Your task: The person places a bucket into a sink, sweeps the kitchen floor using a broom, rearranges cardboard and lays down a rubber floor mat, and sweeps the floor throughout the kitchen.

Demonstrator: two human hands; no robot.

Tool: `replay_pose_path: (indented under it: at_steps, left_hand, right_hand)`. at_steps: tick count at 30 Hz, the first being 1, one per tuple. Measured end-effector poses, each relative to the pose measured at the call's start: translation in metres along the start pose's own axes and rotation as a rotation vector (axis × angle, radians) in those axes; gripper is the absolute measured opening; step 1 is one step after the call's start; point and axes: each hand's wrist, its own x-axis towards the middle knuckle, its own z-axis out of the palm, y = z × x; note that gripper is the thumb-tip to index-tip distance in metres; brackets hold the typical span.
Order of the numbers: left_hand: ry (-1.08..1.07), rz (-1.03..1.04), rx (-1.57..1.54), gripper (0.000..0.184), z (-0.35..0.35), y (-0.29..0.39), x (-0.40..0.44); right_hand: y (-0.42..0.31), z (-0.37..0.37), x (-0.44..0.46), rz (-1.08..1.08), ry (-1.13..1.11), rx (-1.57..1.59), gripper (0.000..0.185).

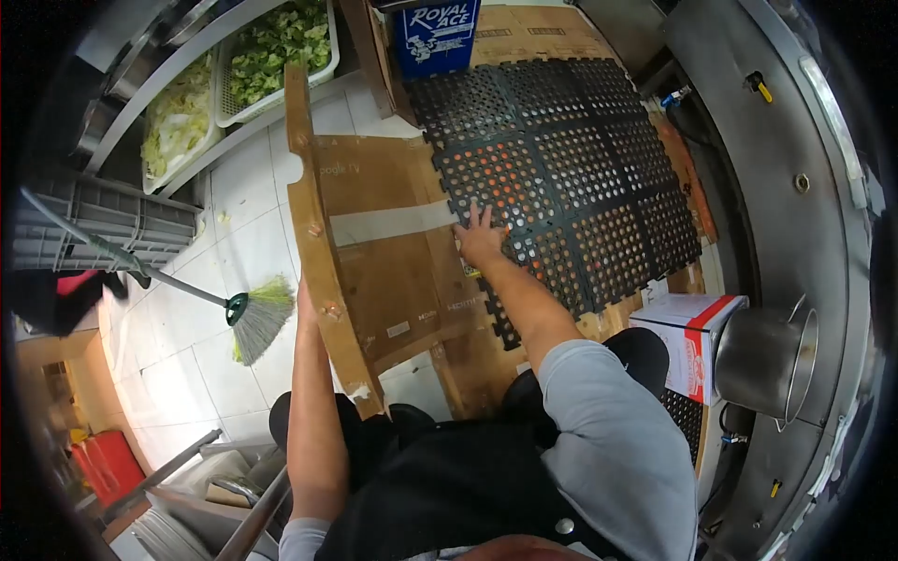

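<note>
My right hand (pixel 482 241) lies with its fingers spread on the near left edge of a black rubber mat (pixel 599 168) full of round holes. Orange and white bits show through some holes. A flattened brown cardboard box (pixel 383 271), with a pale tape strip across it, lies beside the mat and reaches to my right hand. Its left side stands up as a folded flap (pixel 313 224). My left hand (pixel 305 304) is at the outer side of that flap, against the cardboard. The flap hides its fingers, so I cannot see its grip.
A broom (pixel 262 318) leans over white floor tiles at left. Baskets of chopped greens (pixel 285 51) sit on a shelf at upper left. A blue tin (pixel 435 37) stands behind the mat. At right are a white-and-red box (pixel 687 341), a steel pot (pixel 762 360) and a metal counter (pixel 795 140).
</note>
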Motion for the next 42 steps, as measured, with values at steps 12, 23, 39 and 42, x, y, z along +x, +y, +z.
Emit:
replay_pose_path:
  at_steps: [12, 23, 39, 42]
  left_hand:
    - [0.028, 0.06, -0.094, 0.087, -0.009, 0.034, -0.034]
    - [0.047, 0.13, -0.06, 0.087, -0.005, 0.064, -0.01]
    - [0.072, 0.346, 0.171, 0.08, -0.037, 0.031, 0.048]
    - [0.198, 0.124, 0.005, 0.08, -0.037, 0.044, 0.034]
  right_hand:
    - [-0.013, -0.009, 0.006, 0.007, -0.009, -0.202, 0.045]
    - [0.045, 0.046, -0.155, 0.695, 0.673, 0.593, 0.043]
    - [0.101, 0.02, -0.061, 0.335, 0.226, 0.507, 0.086]
    - [0.103, 0.014, -0.04, 0.37, 0.022, 0.452, 0.096]
